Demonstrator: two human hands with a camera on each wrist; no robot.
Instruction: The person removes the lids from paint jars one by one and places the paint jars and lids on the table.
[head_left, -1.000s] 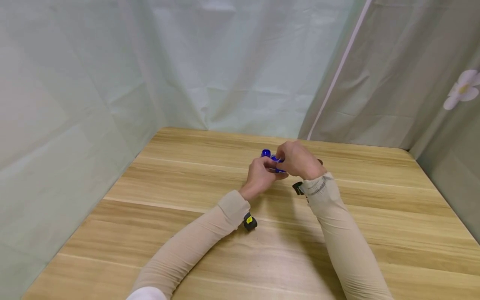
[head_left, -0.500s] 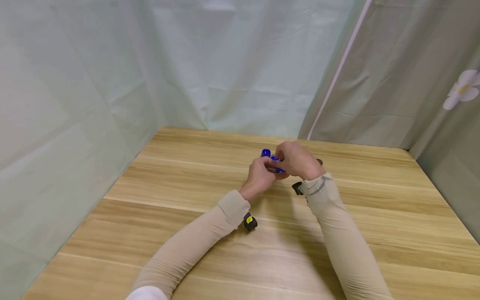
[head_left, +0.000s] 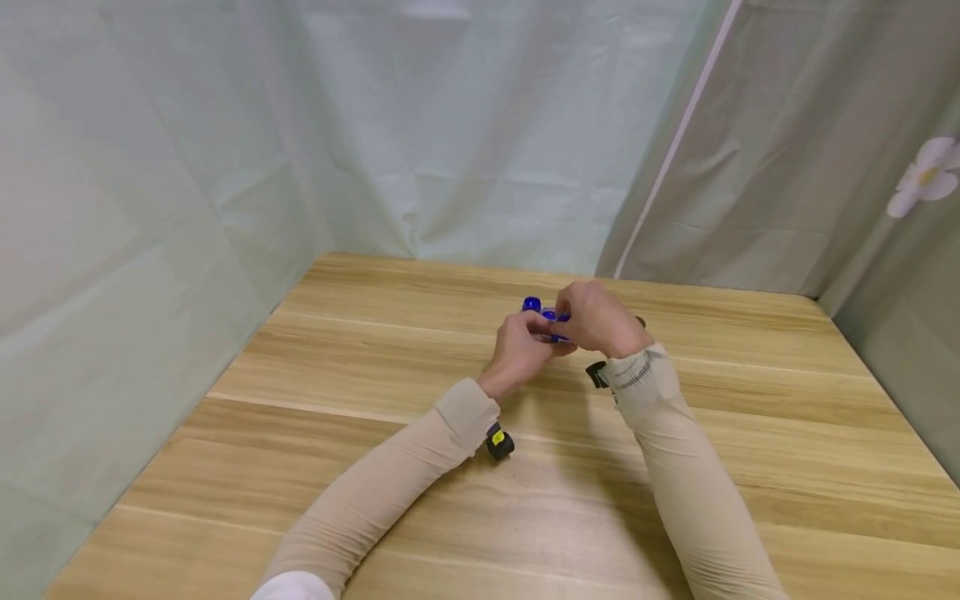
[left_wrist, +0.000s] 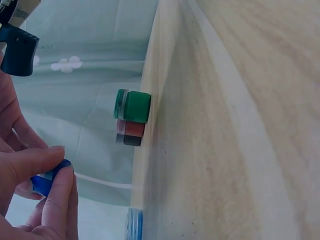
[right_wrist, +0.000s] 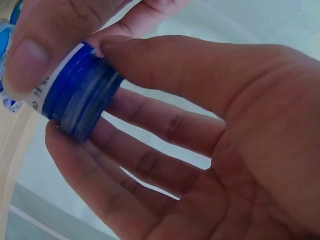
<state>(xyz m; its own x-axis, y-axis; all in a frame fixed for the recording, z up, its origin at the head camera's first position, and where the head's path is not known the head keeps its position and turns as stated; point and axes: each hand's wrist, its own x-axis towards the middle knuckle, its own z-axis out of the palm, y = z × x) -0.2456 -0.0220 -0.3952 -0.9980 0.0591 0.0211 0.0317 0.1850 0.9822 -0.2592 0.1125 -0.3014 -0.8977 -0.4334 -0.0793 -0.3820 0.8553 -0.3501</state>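
Observation:
A small blue jar with a white printed label is held between both hands above the table. My left hand grips it from the labelled side, with thumb and fingers around it in the left wrist view. On its ridged, clearer end, my right hand pinches with thumb and fingertips. Seen from the head, the fingers hide most of this jar. Just beyond the left hand, another blue jar stands on the table.
Green, reddish-brown and dark jars stand in a row on the wooden table. A jar with blue contents is cut off at the left wrist view's bottom. Pale curtains hang around the table.
Both hands stay in nearly the same place on the blue jar. The right hand's fingers shift very slightly; the other jars have not moved.

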